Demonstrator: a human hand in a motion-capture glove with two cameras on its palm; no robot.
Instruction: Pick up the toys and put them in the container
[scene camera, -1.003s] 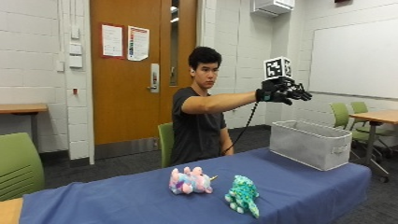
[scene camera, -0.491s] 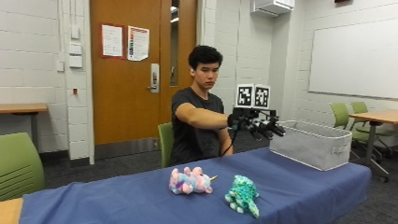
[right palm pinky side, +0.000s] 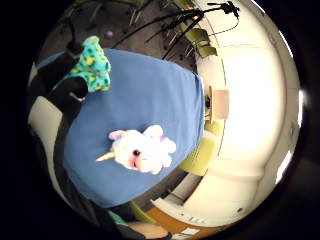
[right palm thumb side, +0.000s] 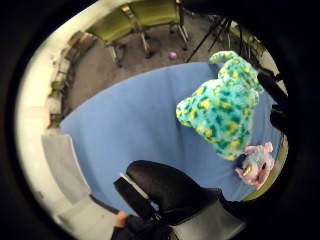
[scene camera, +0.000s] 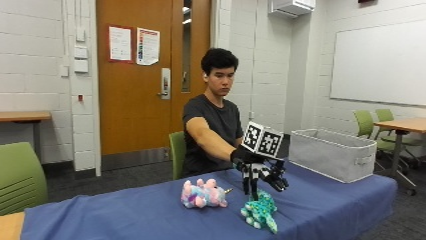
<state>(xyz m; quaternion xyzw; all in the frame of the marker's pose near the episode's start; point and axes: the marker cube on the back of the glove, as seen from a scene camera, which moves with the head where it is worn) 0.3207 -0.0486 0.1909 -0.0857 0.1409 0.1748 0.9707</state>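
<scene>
- Hands: the gloved right one (scene camera: 261, 172) hangs just above the teal spotted toy (scene camera: 259, 211), fingers spread and pointing down, holding nothing.
- Teal spotted toy and pink unicorn toy (scene camera: 202, 194) lie near each other on the blue surface (scene camera: 120, 215).
- Grey container (scene camera: 333, 154) stands well apart, at the surface's far end.

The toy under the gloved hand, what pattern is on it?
The plush toy is teal with yellow and dark green spots, clearest in the thumb side palm view.
</scene>
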